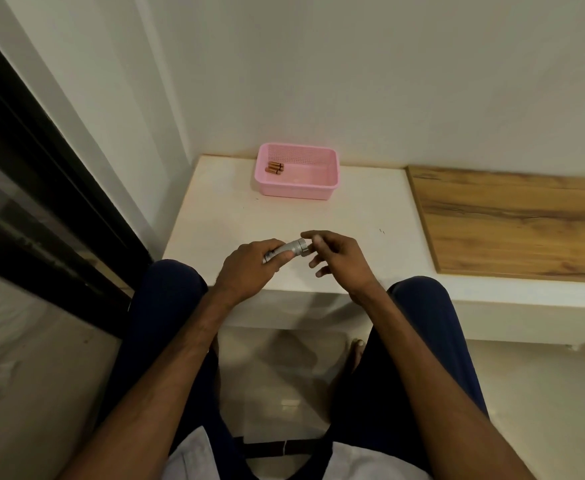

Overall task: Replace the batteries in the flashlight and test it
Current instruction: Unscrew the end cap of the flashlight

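Observation:
A small silver flashlight (289,250) lies tilted in my left hand (249,268), whose fingers curl round its body; the wide head end points right. My right hand (336,259) hovers just beside that head, fingers loosely spread, thumb and forefinger near the rim and holding nothing that I can see. Both hands are above the front of the white table (215,216). Several copper-coloured batteries (274,167) lie in the back left corner of a pink basket (298,190) at the far side of the table.
A wooden panel (513,220) covers the table's right part. White walls close the back and left; a dark door frame (41,188) runs along the left. My knees in dark trousers sit below the table's front edge.

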